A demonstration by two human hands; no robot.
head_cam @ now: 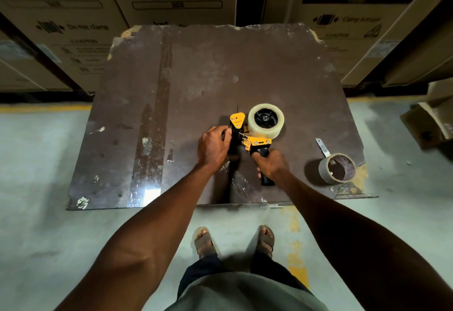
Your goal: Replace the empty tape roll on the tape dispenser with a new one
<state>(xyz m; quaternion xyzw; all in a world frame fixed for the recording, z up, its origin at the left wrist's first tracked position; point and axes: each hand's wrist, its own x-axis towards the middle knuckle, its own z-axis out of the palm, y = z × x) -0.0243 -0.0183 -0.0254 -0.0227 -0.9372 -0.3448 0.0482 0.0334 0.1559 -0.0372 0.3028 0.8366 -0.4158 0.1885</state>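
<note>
New roll (266,120) already seated on dispenser (250,139), above the counter (171,90); empty core (337,168) lies well right. Right hand (270,165) clamped on handle, left hand (214,145) closed at the front end. Threading step, likely; next: feed tape under the roller.

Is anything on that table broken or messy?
Yes. The brown table board is chipped at its far corners and its near right corner, with pale crumbly material showing. Old clear tape scraps are stuck along its left side. The empty tape roll sits near that damaged right corner, a loose strip sticking out from it.
</note>
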